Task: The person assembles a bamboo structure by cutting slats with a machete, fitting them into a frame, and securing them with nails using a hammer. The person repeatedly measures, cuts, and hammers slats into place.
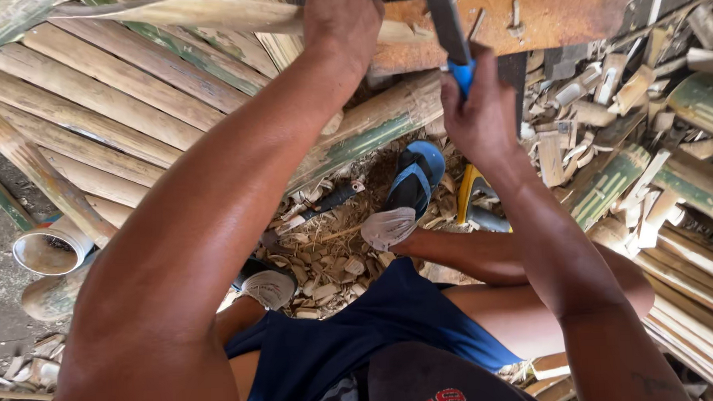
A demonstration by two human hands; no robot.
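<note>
Right-hand grip [481, 111] is wrapped tight around the blue handle of a dark-bladed knife [447, 24], the blade pointing up and away from me toward the top of the view. My left hand [340, 17] is closed over a long split bamboo strip [180, 12], which runs out sideways to the left of that grip; the fingers themselves are hidden on the far side, so I judge the hold from the curled knuckles only.

Closest to me, below both grips, I see dark blue shorts and bare knees. Just beyond them, beneath the right grip, one foot wears a blue and black sandal [412, 182], resting on a litter of bamboo chips [327, 266] on the ground. A second foot sits under the left forearm.

Further out, left of the left grip, flat split bamboo slats [88, 108] lie side by side, with a cut hollow bamboo tube [50, 250] at their lower end. Behind the knife, touching the blade's line, a rusty orange board [557, 11] lies crosswise. Right of the right grip, short bamboo offcuts [608, 93] are heaped loosely.
</note>
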